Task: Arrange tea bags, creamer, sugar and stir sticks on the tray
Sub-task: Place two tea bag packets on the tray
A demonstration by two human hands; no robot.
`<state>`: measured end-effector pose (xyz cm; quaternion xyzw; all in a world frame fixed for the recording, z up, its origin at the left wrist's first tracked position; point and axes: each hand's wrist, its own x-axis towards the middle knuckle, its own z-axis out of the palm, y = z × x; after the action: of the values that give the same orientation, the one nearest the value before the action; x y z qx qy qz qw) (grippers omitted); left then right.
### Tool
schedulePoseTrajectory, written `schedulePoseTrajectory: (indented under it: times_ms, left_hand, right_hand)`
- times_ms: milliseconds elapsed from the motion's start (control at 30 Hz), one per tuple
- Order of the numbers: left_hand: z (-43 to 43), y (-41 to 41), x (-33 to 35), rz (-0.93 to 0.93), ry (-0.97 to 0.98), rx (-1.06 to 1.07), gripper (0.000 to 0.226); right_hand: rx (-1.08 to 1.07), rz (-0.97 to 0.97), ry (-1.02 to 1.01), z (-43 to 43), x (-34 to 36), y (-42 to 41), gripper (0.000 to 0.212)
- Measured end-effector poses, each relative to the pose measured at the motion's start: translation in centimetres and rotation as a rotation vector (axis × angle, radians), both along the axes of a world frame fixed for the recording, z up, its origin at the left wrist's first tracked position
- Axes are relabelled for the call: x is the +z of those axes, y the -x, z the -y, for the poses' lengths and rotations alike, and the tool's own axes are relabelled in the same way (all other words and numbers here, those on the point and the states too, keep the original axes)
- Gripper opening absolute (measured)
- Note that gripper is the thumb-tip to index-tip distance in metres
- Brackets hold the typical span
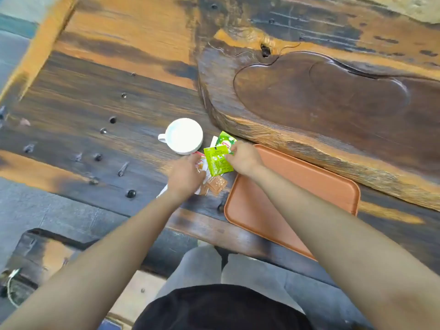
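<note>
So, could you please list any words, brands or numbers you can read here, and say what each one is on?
Nothing reads clearly.
Upper green tea bag packet: a small red logo patch, too blurred to read.
Lower green tea bag packet, pinched by the right hand: rows of fine print, too small to read.
Packets under the left hand: no legible print.

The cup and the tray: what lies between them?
In the head view, green tea bags, pinched by the right hand, lie between cup and tray.

Green tea bags (217,160) beside bare orange tray (309,186)
</note>
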<state>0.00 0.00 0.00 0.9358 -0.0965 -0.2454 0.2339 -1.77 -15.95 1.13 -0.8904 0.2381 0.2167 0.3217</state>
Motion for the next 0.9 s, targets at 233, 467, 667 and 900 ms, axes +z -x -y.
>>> schedulePoseTrajectory:
  times_ms: [233, 467, 667, 900]
  left_hand:
    - [-0.4, 2.0, -3.1, 0.178, -0.057, -0.168, 0.052]
    - [0.7, 1.0, -2.1, 0.205, 0.007, -0.179, 0.041]
    - [4.1, -0.6, -1.5, 0.25, 0.192, -0.314, 0.038]
    - [7.4, -3.3, -2.9, 0.157, -0.051, -0.447, 0.05]
  right_hand:
    - [-0.132, -0.026, 0.13, -2.7, -2.6, -0.2, 0.062]
    - [-0.246, 0.044, 0.053, -2.2, -3.6, -0.1, 0.035]
    - [-0.724, 0.244, -0.355, 1.4, -2.7, 3.5, 0.02]
    - [-0.969, 0.22, -0.328, 4.2, -3.8, 7.5, 0.021]
